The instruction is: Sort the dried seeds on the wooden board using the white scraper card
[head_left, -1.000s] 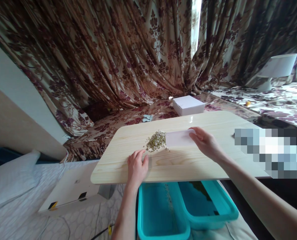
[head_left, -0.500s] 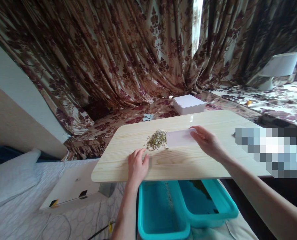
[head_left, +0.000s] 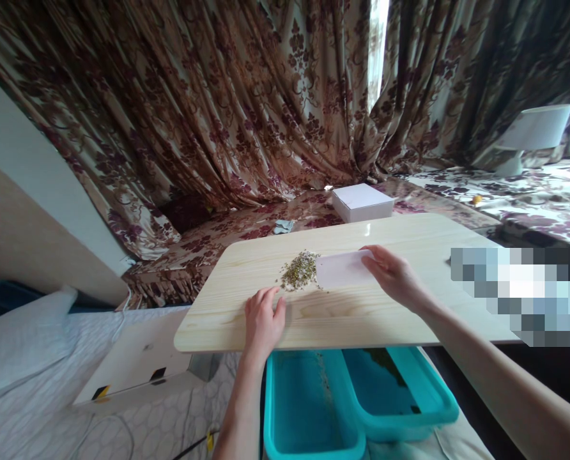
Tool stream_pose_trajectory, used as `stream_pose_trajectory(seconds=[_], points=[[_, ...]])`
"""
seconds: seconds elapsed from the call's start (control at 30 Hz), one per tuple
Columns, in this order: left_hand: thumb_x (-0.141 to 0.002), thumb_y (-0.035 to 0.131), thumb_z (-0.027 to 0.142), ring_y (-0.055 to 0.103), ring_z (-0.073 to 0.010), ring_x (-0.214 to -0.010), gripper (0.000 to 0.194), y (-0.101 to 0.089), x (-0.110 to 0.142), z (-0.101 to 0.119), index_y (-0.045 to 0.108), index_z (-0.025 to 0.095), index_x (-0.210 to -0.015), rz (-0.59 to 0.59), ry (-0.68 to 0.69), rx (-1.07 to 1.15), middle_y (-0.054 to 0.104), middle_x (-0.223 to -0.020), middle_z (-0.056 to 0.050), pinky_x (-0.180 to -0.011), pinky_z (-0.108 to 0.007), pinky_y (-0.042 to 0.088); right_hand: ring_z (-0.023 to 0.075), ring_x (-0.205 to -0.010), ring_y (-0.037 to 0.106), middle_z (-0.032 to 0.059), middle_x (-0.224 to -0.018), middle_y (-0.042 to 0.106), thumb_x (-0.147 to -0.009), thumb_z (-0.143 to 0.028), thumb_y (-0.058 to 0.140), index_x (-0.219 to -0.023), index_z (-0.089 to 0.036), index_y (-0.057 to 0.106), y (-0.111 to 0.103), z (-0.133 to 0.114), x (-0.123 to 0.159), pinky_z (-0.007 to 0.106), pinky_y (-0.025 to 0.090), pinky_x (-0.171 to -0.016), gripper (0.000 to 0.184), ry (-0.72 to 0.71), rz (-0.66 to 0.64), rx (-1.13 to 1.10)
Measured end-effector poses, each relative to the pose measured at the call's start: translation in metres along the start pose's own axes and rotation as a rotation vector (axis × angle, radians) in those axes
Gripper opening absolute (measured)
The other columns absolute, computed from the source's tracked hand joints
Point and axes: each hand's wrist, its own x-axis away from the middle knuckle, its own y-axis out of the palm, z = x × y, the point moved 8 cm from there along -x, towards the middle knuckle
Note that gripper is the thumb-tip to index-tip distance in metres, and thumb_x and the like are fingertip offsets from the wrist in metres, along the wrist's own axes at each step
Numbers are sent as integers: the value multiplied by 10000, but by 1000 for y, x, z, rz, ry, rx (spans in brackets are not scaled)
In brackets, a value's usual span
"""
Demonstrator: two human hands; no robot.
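On the glossy, pale wood-grain desk [head_left: 352,316] with rounded corners, head view: loose mound of grainy green-and-white bits [head_left: 299,271], left end of thin, flat white rectangular sheet [head_left: 340,269] against its right side. Right hand [head_left: 394,275]: fingers pinched on sheet's right end. Left hand [head_left: 266,314]: fingers loosely spread, gripping nothing, resting near side of mound. Below near edge: smooth, round-cornered teal tubs [head_left: 314,451]. Behind: white square-edged box [head_left: 362,198].

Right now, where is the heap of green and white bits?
In the head view, the heap sits mid-picture on the pale table, just beyond the left hand and at the left end of the white card in the right hand.
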Motion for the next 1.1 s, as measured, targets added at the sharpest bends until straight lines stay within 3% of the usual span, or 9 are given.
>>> stream_pose_trajectory(seconds=[0.3,0.63,0.8,1.1], points=[[-906,481,286,600,-238,-1076,250,0,0,-1,632,204,-1088,26,14,-3,679,-1109,-80,-982,-449,425,238,-813,680,64,-871,709,-831,-386,524,-952,-239,603,-8,-1,-5,358,550,-727,207,-9,31,5],[-907,475,288,605,-234,-1062,250,1,0,-1,633,213,-1086,45,38,6,683,-1096,-79,-971,-438,440,249,-801,679,74,-862,717,-845,-370,492,-958,-226,614,-2,-6,-6,371,551,-704,220,-66,-10,114],[-908,473,304,602,-240,-1070,258,2,0,-2,636,210,-1084,41,29,0,682,-1099,-82,-969,-446,438,242,-824,681,68,-857,714,-844,-371,500,-964,-226,614,-11,-8,-5,362,548,-734,220,-54,14,95],[-915,458,302,591,-239,-1081,266,1,0,-1,631,208,-1094,23,17,12,681,-1116,-82,-979,-443,421,236,-806,685,54,-827,718,-832,-377,536,-940,-233,629,-8,-3,-4,348,560,-703,202,-33,10,50]])
